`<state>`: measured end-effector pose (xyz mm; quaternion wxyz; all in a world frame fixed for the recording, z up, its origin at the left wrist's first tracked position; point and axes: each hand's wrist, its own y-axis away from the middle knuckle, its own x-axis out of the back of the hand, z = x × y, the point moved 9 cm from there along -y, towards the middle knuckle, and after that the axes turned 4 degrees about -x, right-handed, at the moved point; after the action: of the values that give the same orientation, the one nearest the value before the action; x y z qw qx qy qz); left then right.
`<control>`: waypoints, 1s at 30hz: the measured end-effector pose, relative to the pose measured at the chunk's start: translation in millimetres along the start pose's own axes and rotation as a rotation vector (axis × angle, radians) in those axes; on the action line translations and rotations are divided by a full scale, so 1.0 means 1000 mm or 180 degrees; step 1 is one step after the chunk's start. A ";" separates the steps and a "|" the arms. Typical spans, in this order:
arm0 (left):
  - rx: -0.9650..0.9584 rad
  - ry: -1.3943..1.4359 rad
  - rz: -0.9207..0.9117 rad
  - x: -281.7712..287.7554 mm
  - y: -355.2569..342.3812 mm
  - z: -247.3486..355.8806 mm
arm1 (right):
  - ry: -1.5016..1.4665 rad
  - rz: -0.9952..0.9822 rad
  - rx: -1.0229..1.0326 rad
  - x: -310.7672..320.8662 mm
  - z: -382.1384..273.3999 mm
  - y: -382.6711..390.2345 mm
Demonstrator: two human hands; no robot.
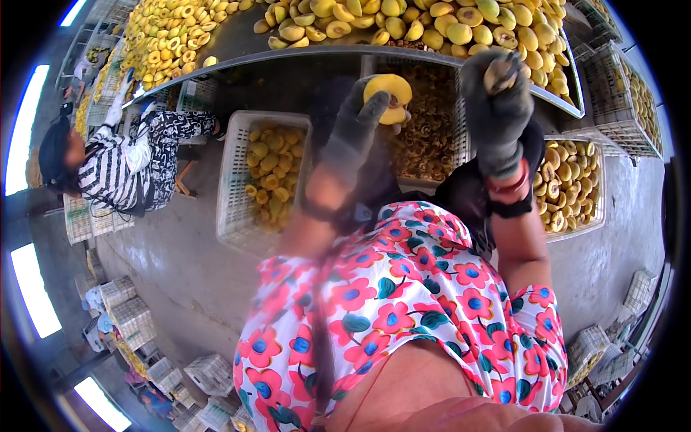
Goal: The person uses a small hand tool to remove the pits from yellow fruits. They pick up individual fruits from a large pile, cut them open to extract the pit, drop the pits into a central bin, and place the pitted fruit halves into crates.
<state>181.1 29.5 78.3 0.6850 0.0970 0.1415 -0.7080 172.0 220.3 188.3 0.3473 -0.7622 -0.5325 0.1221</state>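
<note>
My left hand (352, 133), in a grey glove, pinches a yellow peach half (389, 97) by its edge. The cut face, with a brownish hollow at its middle, is turned up. My right hand (497, 115), gloved too, is closed round a small tool (502, 74) with a brownish rounded end and a dark part; its exact kind is unclear. The hands are apart, above a crate (463, 115) of brown pits and scraps. Beyond them, a metal-edged table (237, 36) carries heaps of yellow peach halves (461, 25).
A white crate (229, 173) of peach halves stands at my left, and another crate (602, 191) of them at my right. Farther left sits a co-worker (126, 162) in striped clothing at the table. More crates (129, 317) are stacked behind on the grey floor (180, 252).
</note>
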 end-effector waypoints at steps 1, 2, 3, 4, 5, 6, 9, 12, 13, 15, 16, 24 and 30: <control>0.0143 0.0294 0.0002 -0.005 0.001 0.006 | 0.0601 0.0446 0.1222 0.007 -0.028 -0.017; 0.0283 0.0599 -0.0011 -0.008 0.001 0.008 | 0.0916 -0.0023 0.0948 -0.008 -0.008 -0.036; 0.0268 0.0590 0.0003 -0.007 0.001 0.010 | 0.1344 -0.0481 0.0448 -0.023 0.028 -0.046; 0.0276 0.0712 0.0018 -0.004 0.000 0.010 | 0.1776 -0.0938 -0.0070 -0.036 0.062 -0.044; 0.0270 0.0833 0.0045 -0.001 -0.002 0.010 | 0.1761 -0.0946 -0.0054 -0.040 0.064 -0.037; 0.0242 0.0834 0.0062 0.002 -0.004 0.010 | 0.1469 -0.0978 -0.0308 -0.040 0.071 -0.026; 0.0011 0.0666 0.0154 0.009 -0.004 0.013 | 0.0765 -0.1290 -0.0742 -0.043 0.078 0.020; -0.0270 0.0518 0.0383 0.014 -0.008 0.018 | -0.0078 -0.1461 -0.1035 -0.058 0.065 0.058; -0.0381 0.0334 0.0396 0.015 -0.008 0.019 | -0.0484 -0.1366 -0.1155 -0.060 0.058 0.064; -0.0490 0.0157 0.0406 0.016 -0.007 0.020 | -0.0431 -0.1488 -0.1210 -0.064 0.047 0.069; -0.0609 0.0093 0.0306 0.013 -0.007 0.022 | -0.0390 -0.1616 -0.1256 -0.064 0.043 0.071; -0.1345 -0.0650 -0.0060 -0.015 -0.002 0.054 | 0.0399 -0.2231 0.0638 -0.069 -0.020 0.082; -0.1832 -0.0799 0.0110 -0.022 0.004 0.060 | -0.0208 -0.2018 -0.1121 -0.069 0.000 0.076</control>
<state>189.7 29.8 141.5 0.7084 -0.1866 0.2488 -0.6335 199.4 143.3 125.9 0.2141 -0.6031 -0.7660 -0.0609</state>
